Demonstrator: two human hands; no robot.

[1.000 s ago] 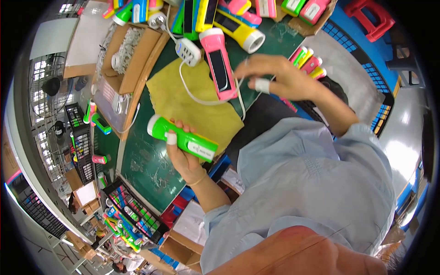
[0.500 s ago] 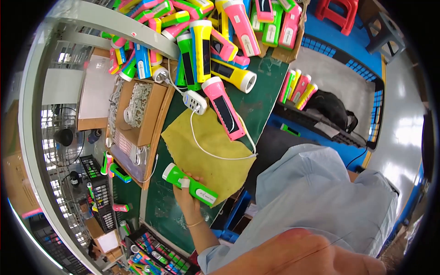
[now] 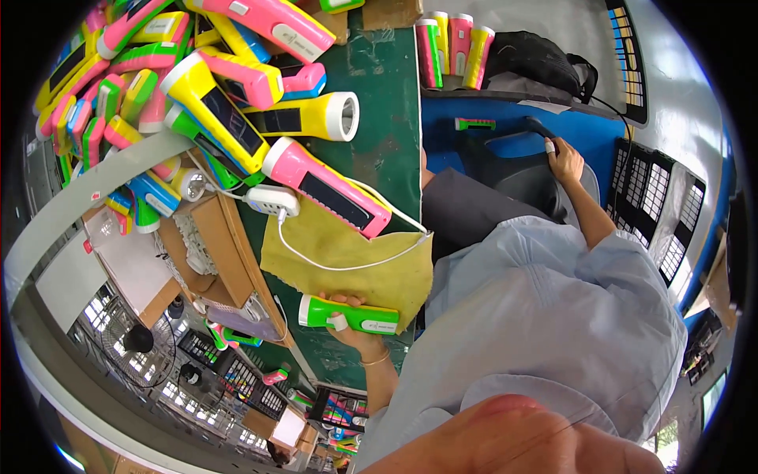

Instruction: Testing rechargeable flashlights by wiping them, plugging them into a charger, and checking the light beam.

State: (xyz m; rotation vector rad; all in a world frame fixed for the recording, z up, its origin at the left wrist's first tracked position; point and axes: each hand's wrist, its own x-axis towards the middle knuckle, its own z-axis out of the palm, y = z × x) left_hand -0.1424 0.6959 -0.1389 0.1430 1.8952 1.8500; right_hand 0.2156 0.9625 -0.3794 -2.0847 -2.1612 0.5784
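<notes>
I note: green torch [image 3: 347, 314], glossy smooth plastic; yellow cloth [image 3: 347, 253], matt, soft weave; bench [image 3: 387, 103], worn matt green; cardboard box [image 3: 213, 245], dull brown.

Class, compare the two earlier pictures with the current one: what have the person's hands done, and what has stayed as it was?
The right hand, which a second ago hovered over the pink flashlight on the bench, has swung away to the person's right, down to a dark handle beside the blue crate. The left hand keeps its grip on the green flashlight. The pink flashlight with its white cable and the yellow cloth lie as before.
</notes>
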